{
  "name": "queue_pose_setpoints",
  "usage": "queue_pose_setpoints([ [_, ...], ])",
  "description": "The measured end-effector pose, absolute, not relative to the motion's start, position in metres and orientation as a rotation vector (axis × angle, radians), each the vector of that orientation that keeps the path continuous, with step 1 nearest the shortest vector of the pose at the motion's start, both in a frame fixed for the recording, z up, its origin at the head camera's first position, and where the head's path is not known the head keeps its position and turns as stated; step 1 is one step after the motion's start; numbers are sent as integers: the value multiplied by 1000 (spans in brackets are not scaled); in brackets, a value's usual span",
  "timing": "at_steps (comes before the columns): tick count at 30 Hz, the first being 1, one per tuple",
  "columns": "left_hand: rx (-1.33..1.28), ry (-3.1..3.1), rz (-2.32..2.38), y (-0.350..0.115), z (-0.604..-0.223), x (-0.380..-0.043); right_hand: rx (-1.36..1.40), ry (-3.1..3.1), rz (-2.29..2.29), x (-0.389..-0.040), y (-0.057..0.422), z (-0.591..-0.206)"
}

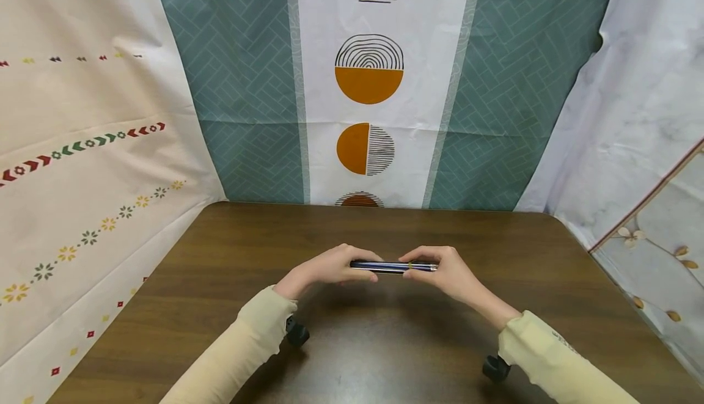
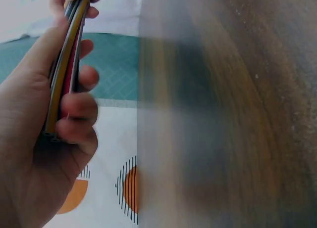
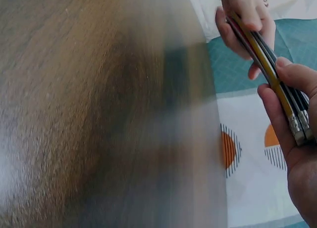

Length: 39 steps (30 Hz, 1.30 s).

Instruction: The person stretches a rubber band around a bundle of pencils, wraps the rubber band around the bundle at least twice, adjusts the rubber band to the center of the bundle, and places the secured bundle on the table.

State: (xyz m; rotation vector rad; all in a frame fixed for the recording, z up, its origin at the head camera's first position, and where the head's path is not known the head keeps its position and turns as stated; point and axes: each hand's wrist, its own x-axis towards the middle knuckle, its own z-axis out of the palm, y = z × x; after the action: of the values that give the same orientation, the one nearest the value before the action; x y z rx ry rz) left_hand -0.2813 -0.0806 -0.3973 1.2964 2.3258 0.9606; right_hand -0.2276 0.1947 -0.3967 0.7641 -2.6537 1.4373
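A bundle of pencils [image 1: 392, 267] is held level above the table, lying sideways between both hands. The left hand [image 1: 337, 264] grips its left end, thumb on the near side and fingers on the far side. At the other end, the right hand [image 1: 447, 274] pinches it between thumb and fingers. A thin yellowish band [image 1: 410, 265] shows around the bundle close to the right fingertips. In the left wrist view, yellow, red and dark pencils [image 2: 65, 82] lie side by side. Silvery ferrules [image 3: 298, 123] cap the end within the right palm.
The brown wooden table [image 1: 385, 355] spreads beneath both hands. Behind its far edge hangs a green and white patterned cloth [image 1: 253, 98], with pale cloths at the left [image 1: 82, 104] and right [image 1: 649, 117]. Black devices [image 1: 297, 333] sit under both wrists.
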Motion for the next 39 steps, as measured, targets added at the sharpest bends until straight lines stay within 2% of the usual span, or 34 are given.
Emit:
queue_pose_setpoints([
  [9,1258,2375,1066,-86,-402,-282,857,-2674,1363,-229,205,-392],
  [24,1229,2368,1142,-87,-407,-278,905,-2565,1387,-225,189,-399],
  [39,1259,2385,1165,-70,-405,-276,1032,-2550,1199,-229,190,-393],
])
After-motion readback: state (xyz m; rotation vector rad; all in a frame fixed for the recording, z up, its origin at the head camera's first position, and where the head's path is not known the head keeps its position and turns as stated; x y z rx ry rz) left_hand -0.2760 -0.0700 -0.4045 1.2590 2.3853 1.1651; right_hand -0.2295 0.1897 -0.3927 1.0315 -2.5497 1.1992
